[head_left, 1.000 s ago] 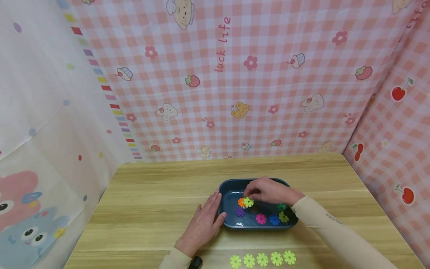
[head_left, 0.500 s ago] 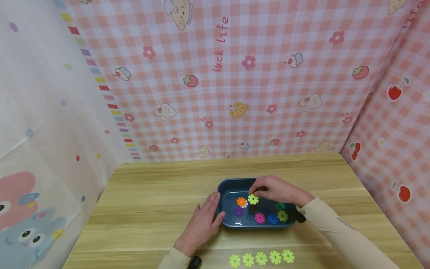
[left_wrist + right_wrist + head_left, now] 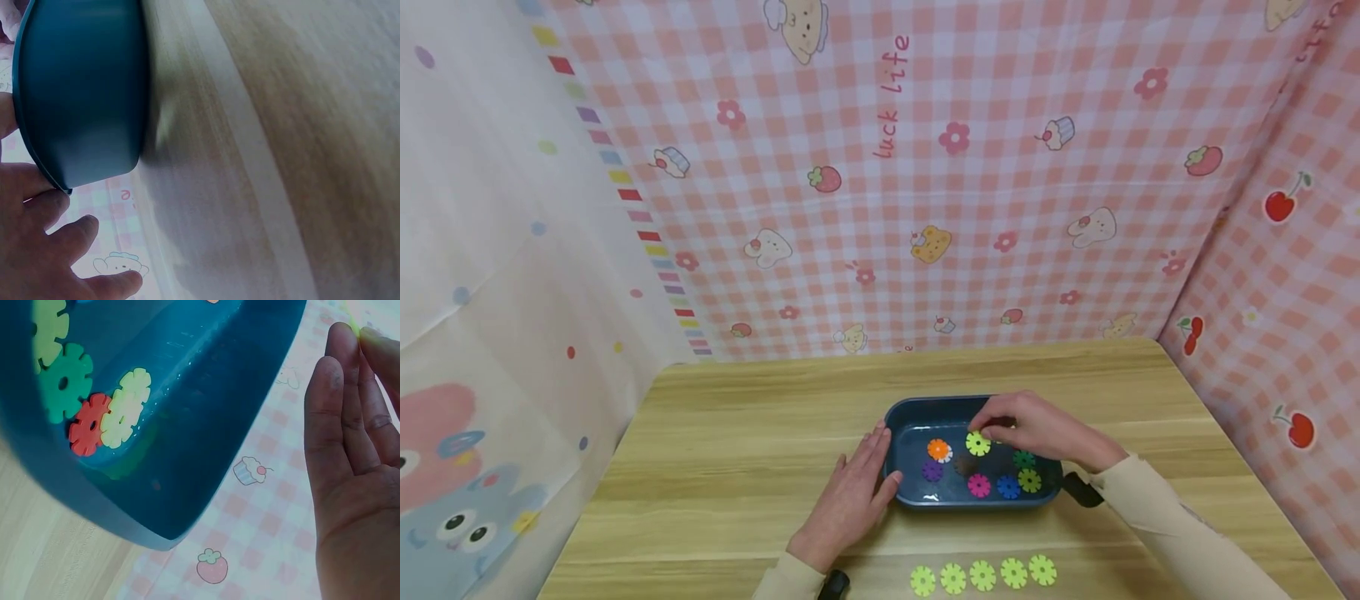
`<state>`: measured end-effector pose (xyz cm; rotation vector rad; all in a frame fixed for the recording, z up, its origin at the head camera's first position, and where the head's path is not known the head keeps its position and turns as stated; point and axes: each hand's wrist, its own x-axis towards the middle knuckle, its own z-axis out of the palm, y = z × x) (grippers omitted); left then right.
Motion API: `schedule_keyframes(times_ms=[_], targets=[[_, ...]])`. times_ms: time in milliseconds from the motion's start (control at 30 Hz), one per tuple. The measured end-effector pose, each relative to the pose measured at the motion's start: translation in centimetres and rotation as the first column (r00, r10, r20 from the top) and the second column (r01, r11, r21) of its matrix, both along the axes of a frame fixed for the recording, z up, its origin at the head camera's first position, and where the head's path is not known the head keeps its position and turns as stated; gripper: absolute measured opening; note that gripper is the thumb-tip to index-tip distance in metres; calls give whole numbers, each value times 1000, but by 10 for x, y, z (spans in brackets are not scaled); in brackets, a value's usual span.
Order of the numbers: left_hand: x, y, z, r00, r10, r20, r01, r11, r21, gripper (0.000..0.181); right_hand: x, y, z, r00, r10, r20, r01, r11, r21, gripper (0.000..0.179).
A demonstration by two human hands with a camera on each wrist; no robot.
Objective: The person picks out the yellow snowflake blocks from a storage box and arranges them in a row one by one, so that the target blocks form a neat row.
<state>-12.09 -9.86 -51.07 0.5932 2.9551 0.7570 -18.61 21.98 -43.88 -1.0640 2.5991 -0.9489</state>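
My right hand [image 3: 1041, 427] pinches a yellow-green notched snowflake disc [image 3: 977, 442] between thumb and fingertip, above the dark blue tray [image 3: 917, 433]. A thin bright edge of that disc [image 3: 354, 322] shows in the right wrist view. Against the tray's left end rests my left hand [image 3: 850, 504], its fingers fairly straight and touching the rim. Inside the tray lie orange [image 3: 938, 450], purple [image 3: 932, 471], pink [image 3: 978, 486], blue [image 3: 1008, 487] and olive-yellow [image 3: 1029, 480] discs. The right wrist view also has a green disc [image 3: 67, 384], a red disc [image 3: 89, 425] and a pale yellow disc [image 3: 126, 408].
Several yellow-green discs [image 3: 982, 575] form a row on the wooden table [image 3: 760, 450] in front of the tray. A pink checked cloth [image 3: 850, 208] hangs behind the table, with more printed cloth at both sides.
My right hand has moved rightward over the tray with the yellow-green disc, away from the orange disc and slightly up in the view. The left hand stays at the tray's left end.
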Motion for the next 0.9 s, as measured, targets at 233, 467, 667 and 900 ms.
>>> schedule_keyframes(times_ms=[233,467,667,900], targets=[[-1,-1,-1,1000,-19,-24,19,1000,2,64,9,8,-1,999,-3,-32,2,999,-54,16],[0,0,0,999,-21,-30,21,1000,7,64,19,16,-1,999,-11,-40,6,991,-130,17],[0,-1,0,1000,-16,-19,17,1000,11,63,26,23,-3,998,-47,-37,41,988,-151,16],[-1,-1,1,1000,-14,-7,14,1000,10,64,34,33,-6,996,-66,-60,55,983,-178,17]])
